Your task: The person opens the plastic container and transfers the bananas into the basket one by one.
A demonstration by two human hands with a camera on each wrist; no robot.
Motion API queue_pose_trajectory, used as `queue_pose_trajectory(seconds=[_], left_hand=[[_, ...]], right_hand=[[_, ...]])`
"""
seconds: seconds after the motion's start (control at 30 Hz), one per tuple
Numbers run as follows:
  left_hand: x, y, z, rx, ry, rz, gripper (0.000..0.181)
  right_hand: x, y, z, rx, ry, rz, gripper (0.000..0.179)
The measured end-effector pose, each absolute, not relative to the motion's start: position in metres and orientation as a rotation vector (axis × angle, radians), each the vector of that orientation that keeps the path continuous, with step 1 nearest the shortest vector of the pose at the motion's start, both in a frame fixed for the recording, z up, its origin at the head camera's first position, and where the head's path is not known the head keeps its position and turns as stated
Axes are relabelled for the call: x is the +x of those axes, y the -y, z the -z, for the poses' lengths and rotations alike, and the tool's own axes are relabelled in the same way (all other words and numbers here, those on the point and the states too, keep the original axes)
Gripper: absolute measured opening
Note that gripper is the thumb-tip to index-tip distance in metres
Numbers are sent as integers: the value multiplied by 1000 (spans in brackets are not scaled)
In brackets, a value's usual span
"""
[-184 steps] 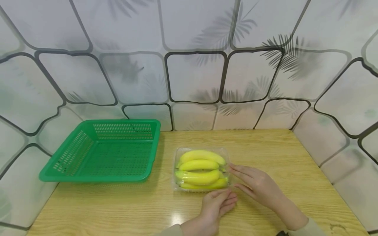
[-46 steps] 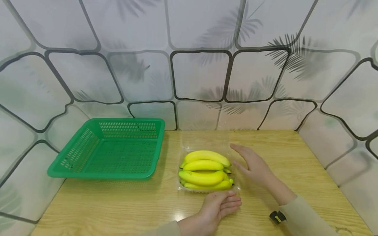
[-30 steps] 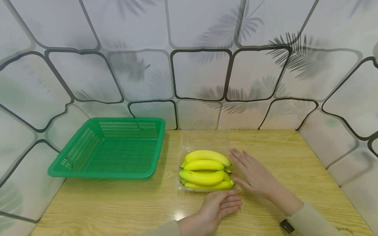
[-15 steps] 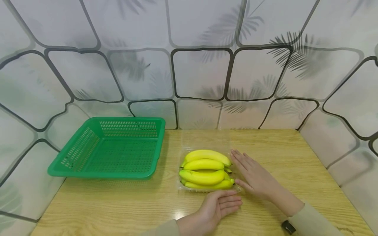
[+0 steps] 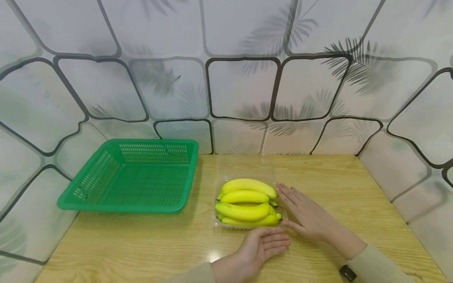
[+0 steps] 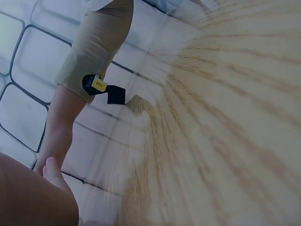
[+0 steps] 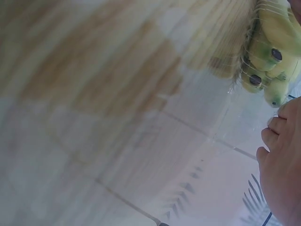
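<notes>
Several yellow bananas [image 5: 244, 212] lie in a clear plastic clamshell box [image 5: 216, 226]. Its transparent lid [image 5: 245, 167] is folded back towards the wall and is only faintly visible. My left hand [image 5: 260, 247] rests at the box's front edge, palm turned up and fingers extended. At the right side of the box is my right hand [image 5: 307, 214], with straight fingers at the wall and the thumb near the front corner. In the right wrist view, the right fingertips are by the dark banana tips [image 7: 255, 79]. Neither hand grasps a banana.
A green plastic basket [image 5: 124, 208] with slotted sides stands to the left on the wooden table [image 5: 141, 243]. A patterned wall [image 5: 240, 90] rises behind the table and along both sides. The right sleeve carries a small dark device [image 6: 116, 94].
About six seconds ago the lid covered the bananas; now it is folded back. My right hand has come from the box's far right corner down along its right side. My left hand stays in front.
</notes>
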State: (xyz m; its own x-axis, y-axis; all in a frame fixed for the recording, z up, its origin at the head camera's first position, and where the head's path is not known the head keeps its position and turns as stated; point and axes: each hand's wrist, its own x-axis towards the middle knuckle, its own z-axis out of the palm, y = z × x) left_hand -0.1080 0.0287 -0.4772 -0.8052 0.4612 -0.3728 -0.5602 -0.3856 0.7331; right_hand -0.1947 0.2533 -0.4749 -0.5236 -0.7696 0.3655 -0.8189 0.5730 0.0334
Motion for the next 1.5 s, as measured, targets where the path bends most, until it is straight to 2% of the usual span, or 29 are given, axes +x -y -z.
queue_pose_trajectory(seconds=[0.8,1.17,1.5], left_hand=[[-110,-15,459,38,-1226,-2079,49],[-125,-7,433,128,-1386,-2086,45],[-144,10,421,366,-1582,-2042,52]], right_hand=[[-190,-253,475,1258,2538,-145,83],[-191,-254,474,1248,2550,-125,81],[-191,-254,475,1248,2538,-140,82]])
